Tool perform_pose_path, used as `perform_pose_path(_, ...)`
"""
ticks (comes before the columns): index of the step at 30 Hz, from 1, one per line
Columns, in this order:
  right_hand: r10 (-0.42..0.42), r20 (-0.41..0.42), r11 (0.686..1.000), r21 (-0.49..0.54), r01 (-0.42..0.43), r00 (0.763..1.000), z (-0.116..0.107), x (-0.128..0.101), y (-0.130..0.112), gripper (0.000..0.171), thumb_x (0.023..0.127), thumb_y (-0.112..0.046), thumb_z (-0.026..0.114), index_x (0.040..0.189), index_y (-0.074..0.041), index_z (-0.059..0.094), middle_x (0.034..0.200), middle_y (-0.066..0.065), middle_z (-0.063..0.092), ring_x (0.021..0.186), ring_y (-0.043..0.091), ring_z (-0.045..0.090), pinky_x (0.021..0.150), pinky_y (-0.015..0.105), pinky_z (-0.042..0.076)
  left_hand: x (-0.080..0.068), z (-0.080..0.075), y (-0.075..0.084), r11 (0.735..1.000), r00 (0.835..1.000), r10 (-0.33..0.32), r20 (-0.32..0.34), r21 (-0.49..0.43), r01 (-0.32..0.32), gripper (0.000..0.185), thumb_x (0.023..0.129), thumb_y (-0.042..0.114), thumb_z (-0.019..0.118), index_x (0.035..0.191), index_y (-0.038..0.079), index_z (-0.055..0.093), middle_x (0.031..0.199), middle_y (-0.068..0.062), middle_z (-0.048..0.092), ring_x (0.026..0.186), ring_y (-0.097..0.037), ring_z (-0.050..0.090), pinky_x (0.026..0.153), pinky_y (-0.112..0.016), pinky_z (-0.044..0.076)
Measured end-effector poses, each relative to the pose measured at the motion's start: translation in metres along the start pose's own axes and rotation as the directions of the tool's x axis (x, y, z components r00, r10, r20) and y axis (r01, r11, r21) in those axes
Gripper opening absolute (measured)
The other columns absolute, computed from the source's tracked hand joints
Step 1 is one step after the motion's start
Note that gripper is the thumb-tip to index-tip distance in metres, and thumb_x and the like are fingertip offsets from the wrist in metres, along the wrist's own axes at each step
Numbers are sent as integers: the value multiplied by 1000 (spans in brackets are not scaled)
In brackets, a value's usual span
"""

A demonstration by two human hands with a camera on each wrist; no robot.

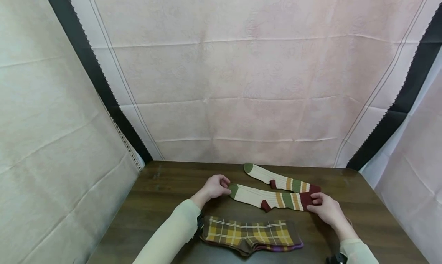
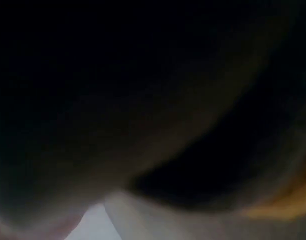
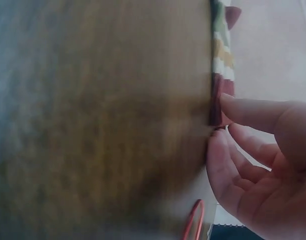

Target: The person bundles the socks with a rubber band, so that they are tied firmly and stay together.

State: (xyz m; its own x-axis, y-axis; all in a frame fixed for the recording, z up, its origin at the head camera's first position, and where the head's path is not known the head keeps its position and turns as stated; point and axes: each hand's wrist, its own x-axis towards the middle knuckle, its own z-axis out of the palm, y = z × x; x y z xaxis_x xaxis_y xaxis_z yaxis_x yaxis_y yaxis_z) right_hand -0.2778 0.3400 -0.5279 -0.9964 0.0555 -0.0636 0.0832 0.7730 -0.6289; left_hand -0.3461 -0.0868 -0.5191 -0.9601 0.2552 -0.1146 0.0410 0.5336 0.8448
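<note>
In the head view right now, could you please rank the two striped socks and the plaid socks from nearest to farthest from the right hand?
1. Near striped sock: the right hand pinches its maroon cuff.
2. Far striped sock: just behind, its cuff close to the fingers.
3. Plaid socks: front of the table, off to the left.

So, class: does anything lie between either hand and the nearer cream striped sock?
Nothing visible does. The left hand is at the green toe of the nearer cream striped sock, and the right hand pinches its maroon cuff. The plaid socks lie nearer the person, clear of both.
</note>
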Motion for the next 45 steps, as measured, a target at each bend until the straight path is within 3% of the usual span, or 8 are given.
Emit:
perform_pose_path(10, 87, 52, 996, 33, -88, 995, -1, 3, -2, 51, 88, -23, 78, 122, 7, 56, 100, 16, 66, 94, 32, 59, 84, 53, 45, 5, 5, -12, 999, 1000, -20, -2, -27, 20, 33, 85, 7, 79, 116, 2, 66, 94, -8, 65, 79, -18, 61, 65, -31, 51)
perform_pose_path(16, 90, 57, 995, 29, -92, 994, 0, 2, -4, 48, 87, -20, 79, 119, 8, 56, 99, 16, 66, 92, 31, 59, 83, 52, 47, 4, 7, -15, 998, 999, -42, 2, -37, 42, 31, 87, 8, 77, 115, 2, 68, 92, -5, 65, 79, -17, 59, 67, -30, 49)
perform_pose_path(22, 80, 54, 996, 24, -82, 995, 0, 3, -6, 45, 86, -14, 78, 116, 9, 54, 97, 18, 64, 87, 30, 57, 81, 49, 47, 5, 9, -15, 999, 1000, -23, -15, -31, 22, 27, 89, 12, 76, 113, 1, 70, 90, -5, 66, 77, -16, 59, 66, -30, 49)
perform_pose_path(29, 64, 51, 997, 30, -66, 997, 5, 5, -5, 43, 85, -11, 77, 114, 10, 53, 96, 18, 63, 87, 31, 58, 80, 48, 47, 5, 10, -16, 1000, 999, -7, -41, 7, 8, 20, 84, 6, 79, 102, 1, 72, 84, -7, 65, 71, -15, 56, 64, -30, 48)
perform_pose_path(36, 93, 58, 995, 28, -95, 994, 6, 6, -3, 41, 86, -10, 77, 113, 9, 53, 95, 19, 61, 85, 30, 56, 79, 47, 47, 6, 12, -17, 999, 1000, 11, -20, 51, -10, 15, 85, 6, 78, 98, 1, 73, 81, -5, 64, 69, -14, 55, 63, -28, 48)
perform_pose_path(45, 120, 36, 990, 64, -122, 992, 6, 9, -2, 45, 82, -10, 79, 115, 9, 54, 96, 18, 61, 87, 30, 56, 75, 39, 46, 9, 14, -8, 985, 998, 33, -52, 172, -24, 12, 84, 8, 79, 92, 2, 73, 75, -1, 62, 67, -13, 55, 65, -29, 50)
